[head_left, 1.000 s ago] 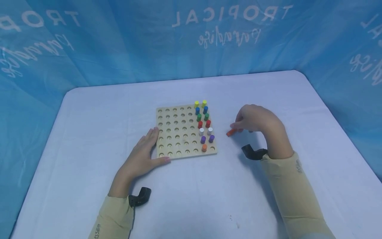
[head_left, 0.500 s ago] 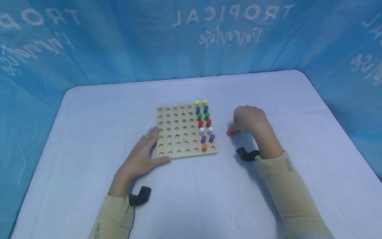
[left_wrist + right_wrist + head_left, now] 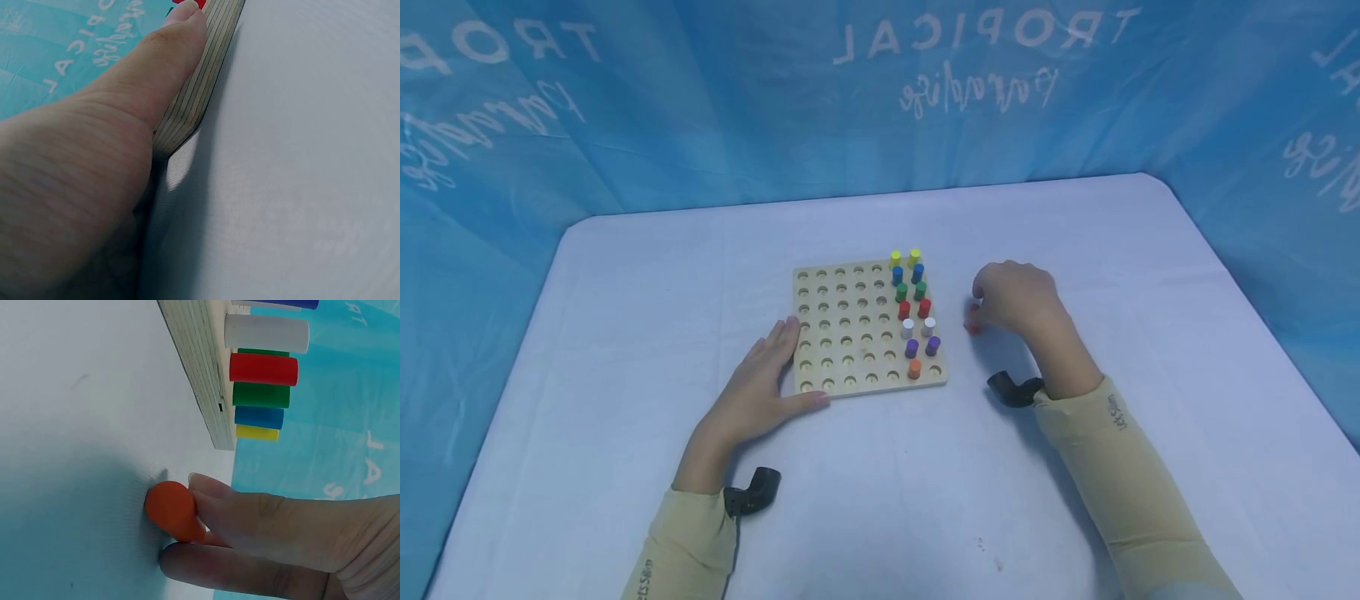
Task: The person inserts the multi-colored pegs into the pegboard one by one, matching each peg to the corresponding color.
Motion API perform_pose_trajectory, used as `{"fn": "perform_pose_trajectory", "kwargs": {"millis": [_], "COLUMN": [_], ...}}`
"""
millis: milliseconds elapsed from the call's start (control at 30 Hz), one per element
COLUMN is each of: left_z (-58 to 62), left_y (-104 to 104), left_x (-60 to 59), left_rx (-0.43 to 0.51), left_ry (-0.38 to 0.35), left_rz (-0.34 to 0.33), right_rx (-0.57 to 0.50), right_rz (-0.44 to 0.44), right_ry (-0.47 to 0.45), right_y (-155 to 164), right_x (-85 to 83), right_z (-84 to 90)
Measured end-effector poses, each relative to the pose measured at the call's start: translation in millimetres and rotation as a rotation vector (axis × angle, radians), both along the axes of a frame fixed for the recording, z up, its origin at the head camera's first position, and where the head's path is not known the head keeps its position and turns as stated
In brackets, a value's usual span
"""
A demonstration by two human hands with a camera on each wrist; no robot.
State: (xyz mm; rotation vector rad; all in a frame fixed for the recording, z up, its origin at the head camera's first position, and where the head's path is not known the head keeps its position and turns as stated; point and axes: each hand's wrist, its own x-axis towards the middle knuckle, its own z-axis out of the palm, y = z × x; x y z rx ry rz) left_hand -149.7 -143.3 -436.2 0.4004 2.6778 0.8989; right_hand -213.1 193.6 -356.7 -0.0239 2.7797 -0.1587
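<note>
A wooden pegboard [image 3: 859, 371] lies on the table with its round holes facing up. Two columns of coloured pegs stand at its right side; the nearest row has one orange peg [image 3: 914, 369] beside a bare corner hole. My left hand [image 3: 751, 402] rests at the board's near-left corner, fingers along the left edge and thumb [image 3: 169, 53] over the near edge. Right of the board, my right hand [image 3: 1017, 296] is low over the table. Its thumb and a finger pinch a loose orange peg [image 3: 167, 507], whose round end faces the right wrist camera.
White cloth [image 3: 880, 500] covers the table. A blue curtain with mirrored white lettering [image 3: 737, 108] hangs behind and at both sides. Black wrist mounts [image 3: 754, 493] show at both sleeve cuffs.
My right hand has shifted left toward the board, and the loose orange peg has turned under its fingers. My left hand and the board hold their place.
</note>
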Motion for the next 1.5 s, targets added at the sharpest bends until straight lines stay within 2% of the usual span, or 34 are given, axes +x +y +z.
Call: {"fn": "perform_pose_trajectory", "kwargs": {"millis": [500, 800, 1200, 1500], "left_z": [3.1, 4.1, 1.5, 3.0], "left_y": [1.3, 1.8, 0.8, 0.1], "left_x": [1.2, 1.3, 1.1, 1.6], "left_rx": [-0.009, -0.006, 0.002, 0.011], "left_ry": [-0.004, -0.004, 0.007, 0.006], "left_rz": [0.012, 0.003, 0.004, -0.005], "right_rx": [-0.045, -0.125, -0.221, -0.245], "right_rz": [0.014, 0.038, 0.048, 0.117], "right_ry": [-0.025, 0.06, 0.114, 0.22], "right_y": [0.0, 5.4, -2.6, -6.6], "right_x": [-2.2, -1.7, 7.8, 18.6], "right_z": [-4.1, 0.9, 21.2, 31.4]}}
